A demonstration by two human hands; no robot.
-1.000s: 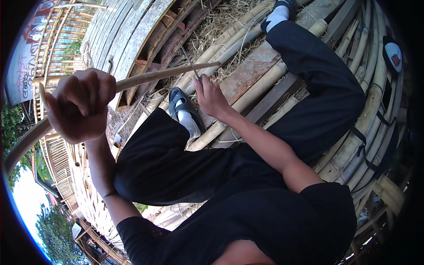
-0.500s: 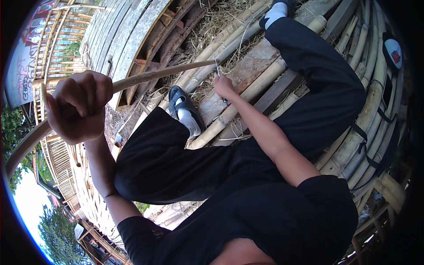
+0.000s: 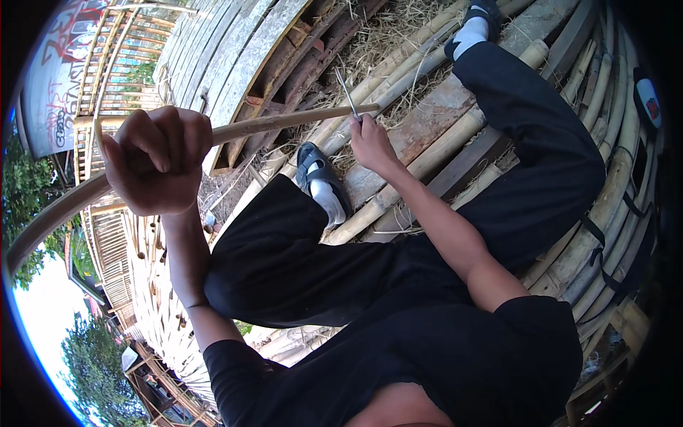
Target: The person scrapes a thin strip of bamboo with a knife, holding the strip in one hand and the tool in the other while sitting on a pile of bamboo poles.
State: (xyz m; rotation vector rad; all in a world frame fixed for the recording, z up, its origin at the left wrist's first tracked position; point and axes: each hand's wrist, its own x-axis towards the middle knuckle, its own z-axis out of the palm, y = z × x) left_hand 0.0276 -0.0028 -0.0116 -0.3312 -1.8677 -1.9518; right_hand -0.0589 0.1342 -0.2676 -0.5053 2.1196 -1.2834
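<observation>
Raised at the left, my left hand [image 3: 158, 162] is closed around a long, curved wooden stick [image 3: 284, 123]. One end of the stick bends down past the left rim of the picture; the other tapers toward the middle. My right hand [image 3: 373, 148] is closed on the handle of a knife [image 3: 346, 91], most of which the fingers hide. Its thin, bright blade points up and away, crossing the stick near the tapered end. I cannot tell whether blade and wood touch.
Bamboo poles [image 3: 442, 146] and dark beams run diagonally beneath my bent legs, with dry straw [image 3: 398, 43] among them. A weathered plank platform [image 3: 228, 50] stands at the far left, beside a bamboo fence [image 3: 128, 53]. Black straps [image 3: 605, 260] lie on poles at the right.
The knife blade has turned and slid up, now showing longer and crossing the stick. Both hands and the stick appear farther right, along with the whole scene.
</observation>
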